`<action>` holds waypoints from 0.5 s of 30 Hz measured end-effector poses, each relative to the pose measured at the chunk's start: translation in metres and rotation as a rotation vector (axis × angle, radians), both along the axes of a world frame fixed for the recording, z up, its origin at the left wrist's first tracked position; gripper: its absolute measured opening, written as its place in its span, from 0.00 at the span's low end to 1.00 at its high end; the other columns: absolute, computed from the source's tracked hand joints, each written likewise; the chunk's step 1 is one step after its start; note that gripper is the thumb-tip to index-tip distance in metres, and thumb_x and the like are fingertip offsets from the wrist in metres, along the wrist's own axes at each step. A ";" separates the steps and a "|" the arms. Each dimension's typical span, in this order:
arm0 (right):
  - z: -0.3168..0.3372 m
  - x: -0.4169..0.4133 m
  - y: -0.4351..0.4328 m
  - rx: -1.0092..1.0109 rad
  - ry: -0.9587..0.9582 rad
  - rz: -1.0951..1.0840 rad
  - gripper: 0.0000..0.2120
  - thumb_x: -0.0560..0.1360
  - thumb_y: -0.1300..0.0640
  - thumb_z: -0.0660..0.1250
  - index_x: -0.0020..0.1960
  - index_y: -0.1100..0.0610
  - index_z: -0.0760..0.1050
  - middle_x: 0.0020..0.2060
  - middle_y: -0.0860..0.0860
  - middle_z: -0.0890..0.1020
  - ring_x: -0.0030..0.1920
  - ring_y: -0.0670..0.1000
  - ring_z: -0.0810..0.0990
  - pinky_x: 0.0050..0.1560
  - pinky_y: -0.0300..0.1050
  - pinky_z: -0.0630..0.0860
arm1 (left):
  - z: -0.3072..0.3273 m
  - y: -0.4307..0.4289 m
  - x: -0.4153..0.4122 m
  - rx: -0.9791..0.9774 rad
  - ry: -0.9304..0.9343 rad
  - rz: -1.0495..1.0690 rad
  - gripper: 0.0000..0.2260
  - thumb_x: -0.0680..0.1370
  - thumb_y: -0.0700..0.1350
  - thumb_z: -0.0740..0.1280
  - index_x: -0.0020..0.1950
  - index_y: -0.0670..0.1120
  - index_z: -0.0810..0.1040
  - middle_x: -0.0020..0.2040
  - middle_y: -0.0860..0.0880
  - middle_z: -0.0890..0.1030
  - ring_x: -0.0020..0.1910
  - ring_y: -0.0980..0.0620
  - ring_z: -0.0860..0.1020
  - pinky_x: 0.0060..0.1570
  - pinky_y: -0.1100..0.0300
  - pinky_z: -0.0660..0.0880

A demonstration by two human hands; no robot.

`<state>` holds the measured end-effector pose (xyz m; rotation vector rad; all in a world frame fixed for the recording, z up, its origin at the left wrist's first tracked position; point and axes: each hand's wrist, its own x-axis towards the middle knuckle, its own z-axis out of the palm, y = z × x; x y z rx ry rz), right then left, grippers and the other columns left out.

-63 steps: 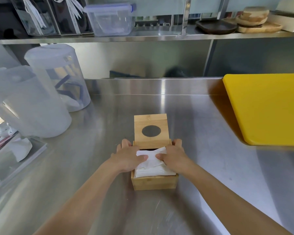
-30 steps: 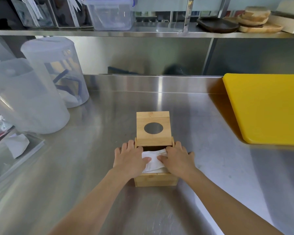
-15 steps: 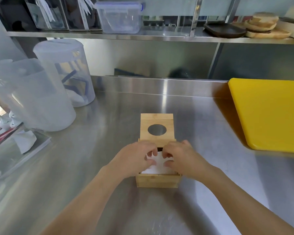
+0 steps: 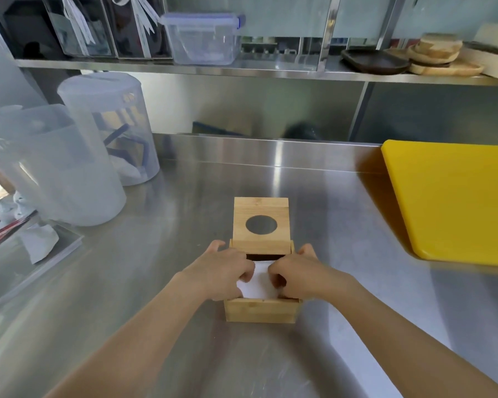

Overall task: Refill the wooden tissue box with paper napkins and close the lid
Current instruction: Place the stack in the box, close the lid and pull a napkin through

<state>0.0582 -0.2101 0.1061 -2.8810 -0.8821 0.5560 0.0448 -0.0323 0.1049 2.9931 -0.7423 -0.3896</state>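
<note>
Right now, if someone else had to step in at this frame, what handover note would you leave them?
Left hand: fingers curled, pressing the white paper napkins into the box.
Right hand: doing the same from the other side.
Square wooden tissue box: on the steel counter; its hinged lid with the round hole stands open at the far edge.
Done: napkins are in.
Left: settle them flat, close the lid.

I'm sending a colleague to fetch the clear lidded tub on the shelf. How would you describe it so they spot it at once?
Look at the steel shelf that runs above the counter, towards its left half. The tub stands just right of the tall dark display boxes with white ribbons. It is the only see-through plastic box there, with a pale lid and blue clips.
</note>
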 end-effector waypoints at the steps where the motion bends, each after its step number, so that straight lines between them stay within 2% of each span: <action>1: 0.001 0.001 -0.004 0.040 0.003 -0.005 0.11 0.73 0.63 0.60 0.35 0.50 0.70 0.36 0.46 0.75 0.47 0.52 0.65 0.50 0.44 0.61 | 0.002 0.003 0.001 -0.063 0.019 0.025 0.10 0.71 0.49 0.66 0.51 0.50 0.77 0.45 0.53 0.76 0.48 0.52 0.73 0.64 0.55 0.57; 3: 0.001 0.003 -0.009 0.057 -0.033 0.002 0.14 0.72 0.65 0.59 0.32 0.49 0.67 0.34 0.45 0.73 0.47 0.53 0.66 0.52 0.45 0.62 | 0.006 0.006 0.003 -0.144 0.039 0.076 0.11 0.71 0.53 0.66 0.52 0.52 0.78 0.47 0.54 0.79 0.48 0.52 0.74 0.53 0.60 0.65; 5: -0.002 0.002 -0.007 0.031 -0.072 0.035 0.13 0.71 0.68 0.57 0.36 0.51 0.69 0.35 0.47 0.73 0.46 0.54 0.67 0.52 0.45 0.61 | 0.004 0.003 0.002 -0.066 -0.010 0.032 0.11 0.72 0.49 0.67 0.54 0.52 0.78 0.51 0.53 0.79 0.51 0.50 0.75 0.47 0.60 0.65; 8: -0.004 0.000 -0.001 0.016 -0.083 0.043 0.12 0.69 0.70 0.57 0.40 0.53 0.72 0.38 0.50 0.75 0.44 0.53 0.70 0.54 0.48 0.62 | -0.006 -0.003 -0.002 0.025 -0.016 -0.014 0.12 0.73 0.46 0.67 0.56 0.50 0.74 0.55 0.51 0.74 0.55 0.50 0.72 0.48 0.58 0.64; 12: -0.005 0.001 -0.004 0.061 -0.081 0.055 0.11 0.71 0.68 0.58 0.40 0.53 0.73 0.38 0.48 0.75 0.44 0.51 0.71 0.52 0.45 0.61 | -0.007 0.004 -0.001 -0.033 -0.009 -0.032 0.12 0.73 0.50 0.66 0.56 0.51 0.74 0.54 0.52 0.73 0.54 0.52 0.71 0.49 0.60 0.62; 14: -0.004 0.002 -0.012 0.190 -0.029 0.011 0.10 0.73 0.64 0.60 0.43 0.51 0.77 0.39 0.46 0.78 0.45 0.50 0.73 0.52 0.40 0.64 | -0.006 0.011 0.000 -0.155 0.022 0.002 0.13 0.73 0.55 0.65 0.54 0.52 0.76 0.52 0.55 0.76 0.52 0.54 0.73 0.50 0.60 0.66; 15: -0.001 0.002 -0.016 0.317 -0.003 -0.055 0.09 0.74 0.63 0.61 0.46 0.52 0.78 0.40 0.45 0.79 0.46 0.49 0.75 0.51 0.36 0.67 | -0.003 0.014 0.000 -0.280 0.057 0.057 0.11 0.72 0.56 0.65 0.52 0.53 0.77 0.50 0.57 0.77 0.50 0.55 0.74 0.51 0.60 0.69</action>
